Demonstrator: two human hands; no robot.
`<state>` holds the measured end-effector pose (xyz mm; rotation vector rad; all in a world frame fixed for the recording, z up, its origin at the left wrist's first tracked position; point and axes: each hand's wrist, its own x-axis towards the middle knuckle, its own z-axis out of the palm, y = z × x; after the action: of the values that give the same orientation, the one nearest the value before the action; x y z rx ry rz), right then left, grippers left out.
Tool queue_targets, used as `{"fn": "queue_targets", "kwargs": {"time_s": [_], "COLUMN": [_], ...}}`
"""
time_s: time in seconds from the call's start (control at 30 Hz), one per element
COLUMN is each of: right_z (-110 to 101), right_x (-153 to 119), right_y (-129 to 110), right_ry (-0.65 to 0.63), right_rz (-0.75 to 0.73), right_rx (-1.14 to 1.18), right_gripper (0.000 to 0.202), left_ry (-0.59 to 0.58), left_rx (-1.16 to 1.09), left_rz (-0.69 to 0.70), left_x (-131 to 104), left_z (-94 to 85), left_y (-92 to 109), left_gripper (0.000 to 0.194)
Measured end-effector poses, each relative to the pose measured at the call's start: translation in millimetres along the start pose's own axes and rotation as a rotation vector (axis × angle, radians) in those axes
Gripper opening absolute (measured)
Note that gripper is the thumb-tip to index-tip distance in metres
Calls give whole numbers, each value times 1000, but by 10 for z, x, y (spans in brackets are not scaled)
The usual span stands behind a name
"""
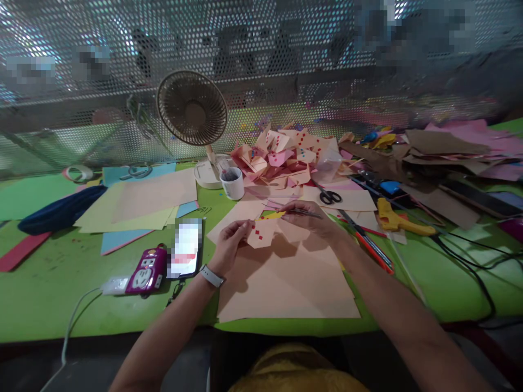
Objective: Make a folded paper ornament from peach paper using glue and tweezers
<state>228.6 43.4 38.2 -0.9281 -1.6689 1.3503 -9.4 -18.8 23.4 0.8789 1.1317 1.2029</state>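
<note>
My left hand (231,239) pinches the left edge of a small folded peach paper piece (260,233) with red diamond marks on it. Along its top edge shows a strip of yellow (273,215). At the right end of the piece is my right hand (312,218), its fingers closed around a thin grey metal tool (304,212) that points left toward the yellow strip. Whether its fingertips also touch the paper is hard to tell. Under both hands lie large peach paper sheets (286,288).
Beyond my hands are a white cup (232,184), a fan (192,109) and a heap of cut paper pieces (281,155). Scissors (330,196), a cutter (370,247) and a yellow glue gun (402,220) lie right. A phone (186,247) and purple power strip (147,270) lie left.
</note>
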Motion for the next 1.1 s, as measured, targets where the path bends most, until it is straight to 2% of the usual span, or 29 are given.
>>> {"fn": "queue_targets", "kwargs": {"time_s": [0.23, 0.4, 0.7, 0.77, 0.9, 0.93, 1.0, 1.1], "right_z": [-20, -29, 40, 61, 82, 90, 122, 203], "right_x": [-2, -6, 7, 11, 3, -1, -10, -25], "right_y": [-4, 5, 25, -10, -71, -77, -84, -92], "right_ry": [10, 9, 25, 154, 505, 533, 509, 378], "right_rz": [-19, -14, -44, -115, -290, -292, -233, -107], "right_rx": [-22, -22, -138, -195, -313, -276, -114, 123], "right_gripper": [33, 31, 37, 39, 49, 54, 64, 74], "left_ry": [17, -22, -75, -51, 9, 18, 28, 36], "left_rx": [10, 24, 86, 64, 39, 34, 10, -40], "left_rz": [-11, -69, -56, -46, -18, -18, -26, -35], "left_x": [-5, -8, -9, -9, 2, 8, 22, 41], "left_z": [21, 23, 10, 12, 13, 11, 7, -4], "left_y": [20, 6, -20, -21, -22, -23, -26, -36], "left_gripper": [40, 42, 43, 42, 42, 43, 44, 43]}}
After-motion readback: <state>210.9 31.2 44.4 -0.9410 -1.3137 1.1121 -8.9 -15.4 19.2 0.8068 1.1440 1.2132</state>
